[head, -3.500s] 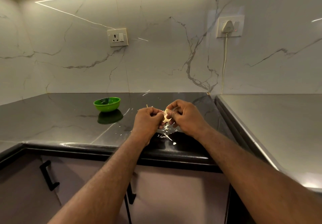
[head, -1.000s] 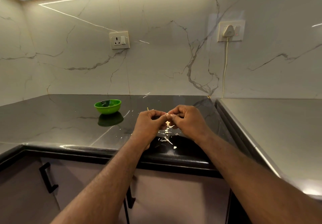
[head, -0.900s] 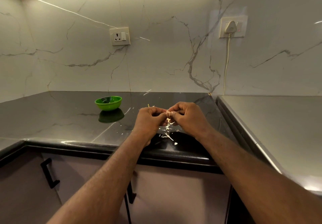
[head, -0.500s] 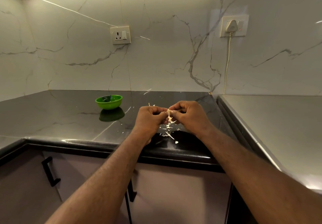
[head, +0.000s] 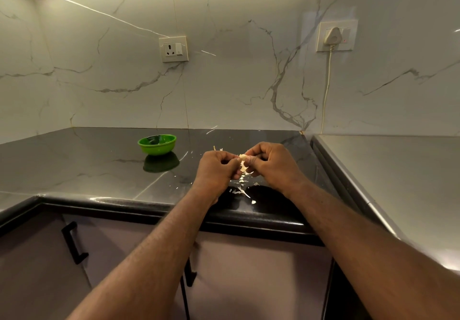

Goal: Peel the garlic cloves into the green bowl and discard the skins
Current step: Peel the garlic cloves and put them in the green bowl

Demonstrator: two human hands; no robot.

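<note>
A pale garlic clove (head: pixel 242 157) sits between my two hands above the dark countertop (head: pixel 87 167). My right hand (head: pixel 273 164) pinches the clove with curled fingers. My left hand (head: pixel 216 167) pinches its loose skin from the left side. White garlic skins (head: pixel 241 190) lie scattered on the counter right below my hands. The green bowl (head: pixel 157 144) stands on the counter to the left and farther back, well apart from both hands. Its contents are hard to make out.
A raised grey steel surface (head: pixel 398 182) adjoins the counter on the right. A wall socket (head: pixel 173 49) and a plugged socket with a white cord (head: pixel 326 83) sit on the marble wall. Cabinet doors with a black handle (head: pixel 73 242) are below the counter edge.
Both hands stay together over the same spot, working the clove. More of the pale clove shows between the fingertips now. The bowl has not moved.
</note>
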